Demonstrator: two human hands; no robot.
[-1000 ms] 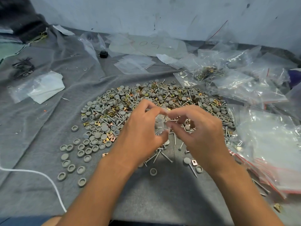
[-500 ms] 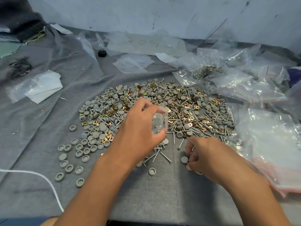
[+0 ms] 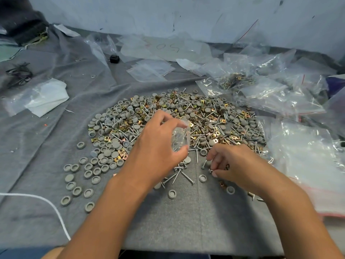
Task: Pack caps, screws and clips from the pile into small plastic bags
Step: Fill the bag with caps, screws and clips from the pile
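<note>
The pile (image 3: 177, 124) lies on the cloth (image 3: 186, 221), with loose caps (image 3: 80, 176) strewn to its near left and a few screws (image 3: 179, 174) just before its near edge. Over that near edge the left hand (image 3: 156, 154) holds a small bag (image 3: 180, 137), and the right hand (image 3: 233, 165) sits low to the right of it, fingertips at the cloth by the pile's near right rim. Right of the pile and behind its right side lie heaped bags (image 3: 280, 94), flat empty bags (image 3: 151, 70) lie behind it, and a cord (image 3: 46, 202) crosses the cloth well to its near left.
</note>
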